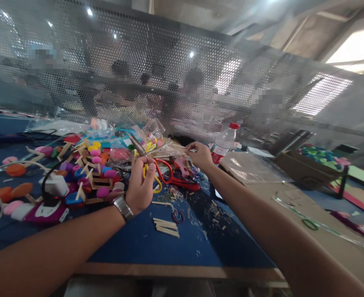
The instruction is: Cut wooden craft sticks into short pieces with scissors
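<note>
My left hand (141,181), with a metal watch at the wrist, is closed around a pair of scissors (136,144). Their blades point up and away to the left, and the red and yellow handle loops stick out to the right of my fingers. Farther forward, my right hand (200,154) has its thumb and fingertips pinched together beside a clear plastic bag (169,149); anything between them is too small to make out. Several short wooden sticks (166,227) lie side by side on the blue tabletop (132,243). A reddish rubber band (178,216) rests just above them.
Colourful discs and small wooden frames (99,179) crowd the left, behind a purple power strip (45,212). A red-capped bottle (226,142) stands beyond my right hand. Cardboard (320,235) and a brown box (305,167) occupy the right. Perforated metal screening (157,53) closes the back.
</note>
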The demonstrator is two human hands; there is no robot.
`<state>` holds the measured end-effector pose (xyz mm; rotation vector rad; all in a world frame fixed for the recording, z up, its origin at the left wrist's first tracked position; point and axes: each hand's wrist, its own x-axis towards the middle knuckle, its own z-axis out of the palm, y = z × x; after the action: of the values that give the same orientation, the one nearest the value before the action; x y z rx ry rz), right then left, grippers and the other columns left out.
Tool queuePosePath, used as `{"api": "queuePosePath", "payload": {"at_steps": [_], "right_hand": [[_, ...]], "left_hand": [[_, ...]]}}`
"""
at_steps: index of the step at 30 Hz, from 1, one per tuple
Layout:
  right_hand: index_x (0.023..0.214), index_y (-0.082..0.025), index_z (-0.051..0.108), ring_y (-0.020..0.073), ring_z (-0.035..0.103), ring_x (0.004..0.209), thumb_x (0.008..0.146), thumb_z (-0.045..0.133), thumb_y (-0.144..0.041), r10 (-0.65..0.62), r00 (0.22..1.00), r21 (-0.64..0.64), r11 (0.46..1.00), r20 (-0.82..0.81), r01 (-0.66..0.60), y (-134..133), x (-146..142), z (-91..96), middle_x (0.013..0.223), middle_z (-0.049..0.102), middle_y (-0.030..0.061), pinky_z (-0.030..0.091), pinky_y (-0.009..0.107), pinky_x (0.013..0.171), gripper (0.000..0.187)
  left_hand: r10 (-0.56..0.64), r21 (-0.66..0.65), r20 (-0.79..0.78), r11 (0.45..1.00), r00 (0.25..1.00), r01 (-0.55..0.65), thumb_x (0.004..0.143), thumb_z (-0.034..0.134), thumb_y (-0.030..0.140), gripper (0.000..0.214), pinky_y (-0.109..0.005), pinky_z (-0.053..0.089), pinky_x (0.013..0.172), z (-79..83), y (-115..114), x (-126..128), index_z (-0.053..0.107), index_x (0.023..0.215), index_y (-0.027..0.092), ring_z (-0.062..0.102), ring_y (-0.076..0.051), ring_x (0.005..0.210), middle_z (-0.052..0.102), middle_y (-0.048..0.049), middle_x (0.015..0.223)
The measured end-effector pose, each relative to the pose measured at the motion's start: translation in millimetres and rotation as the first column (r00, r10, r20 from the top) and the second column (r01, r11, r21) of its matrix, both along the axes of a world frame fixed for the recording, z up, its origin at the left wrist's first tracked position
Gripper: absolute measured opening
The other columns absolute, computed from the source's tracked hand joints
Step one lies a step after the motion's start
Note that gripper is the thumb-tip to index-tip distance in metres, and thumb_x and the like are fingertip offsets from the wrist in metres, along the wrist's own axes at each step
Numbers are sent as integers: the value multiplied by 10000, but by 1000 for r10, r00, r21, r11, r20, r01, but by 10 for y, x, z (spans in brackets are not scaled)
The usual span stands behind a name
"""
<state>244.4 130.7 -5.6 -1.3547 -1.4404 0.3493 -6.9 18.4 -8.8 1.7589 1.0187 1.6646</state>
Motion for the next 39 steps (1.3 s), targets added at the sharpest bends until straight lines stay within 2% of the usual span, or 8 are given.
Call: {"api": "queuePosePath", "payload": {"at_steps": [9,12,15,22,28,33,36,39], "right_hand": [[745,-233,494,124,608,676,723,695,-314,134,945,191,979,-300,-78,-608,-74,238,813,666,-10,502,281,676,217],[789,-238,509,92,559,564,740,711,-281,305,837,173,952,-454,-254,-907,-144,317,740,598,-46,482,245,574,212],[830,-231,557,87,558,558,710,751,-200,430,719,134,892,-546,-431,-1112,-213,341,715,596,-49,469,226,548,230],[858,-235,549,86,561,515,683,774,-218,418,699,84,885,-580,-459,-1135,-222,213,667,594,-67,469,224,515,286],[753,-211,567,101,634,533,620,864,-289,331,725,72,928,-604,-364,-1168,-233,121,606,633,-59,536,236,564,335],[748,-206,598,87,626,501,578,895,-278,299,723,129,951,-623,-283,-1205,-271,126,602,659,-63,541,219,537,350],[765,-209,597,92,627,502,601,881,-271,308,722,153,949,-620,-274,-1215,-274,136,604,654,-65,548,232,541,334],[771,-213,584,99,626,506,628,862,-263,325,723,144,942,-609,-302,-1230,-262,153,604,648,-64,544,245,547,317]], "left_hand": [[-69,-114,48,991,996,75,946,488,490,334,-347,425,882,8,-19,48,582,993,173,519,-199,938,547,-74,1000],[-133,-213,161,963,978,166,906,495,615,462,-325,452,803,5,-27,64,621,964,174,534,-190,873,573,-69,968],[-235,-312,344,884,909,347,877,425,727,593,-298,473,677,-2,-41,75,633,956,176,548,-169,749,599,-51,865],[-507,-388,418,651,754,653,834,390,800,716,-304,501,665,-45,-38,37,644,1084,179,575,-173,721,644,-62,870],[-534,-306,26,801,845,515,841,639,575,499,-350,479,882,-20,-15,21,660,1149,183,588,-240,1014,634,-102,1091],[-476,-237,-175,870,862,433,885,634,450,421,-414,450,999,-24,3,37,651,1230,210,573,-260,1121,610,-112,1183],[-408,-210,-249,908,879,362,897,618,427,362,-416,499,941,-36,15,41,696,1187,224,595,-252,1051,613,-102,1122],[-424,-261,-211,893,881,367,888,619,429,355,-337,578,703,-37,5,53,716,1159,221,627,-206,871,598,-99,1082]]}}
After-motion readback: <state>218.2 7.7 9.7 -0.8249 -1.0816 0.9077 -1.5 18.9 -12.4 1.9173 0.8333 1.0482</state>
